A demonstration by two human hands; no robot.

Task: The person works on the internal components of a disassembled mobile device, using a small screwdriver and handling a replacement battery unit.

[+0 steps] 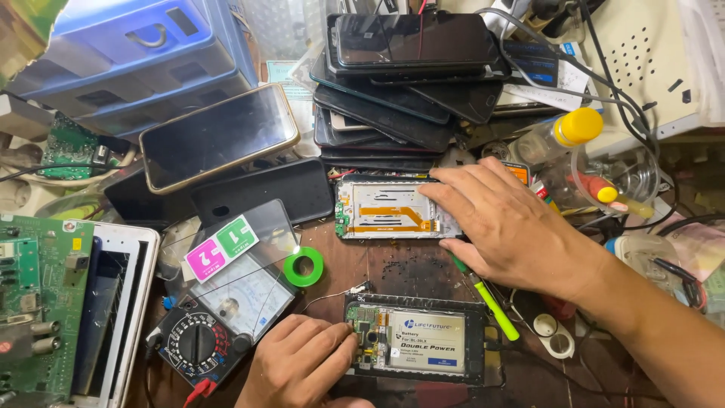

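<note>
My left hand rests at the left end of an opened phone, fingers pinching near its small circuit board; a white battery fills the phone's middle. My right hand lies flat over the right end of a detached phone frame with an orange flex cable, fingers spread on it. A green-handled tool lies under my right palm, between the two phone parts.
A stack of dark phones stands behind the frame. A gold-rimmed phone, a multimeter, a green tape roll, circuit boards, a yellow-capped bottle and cables crowd the wooden bench.
</note>
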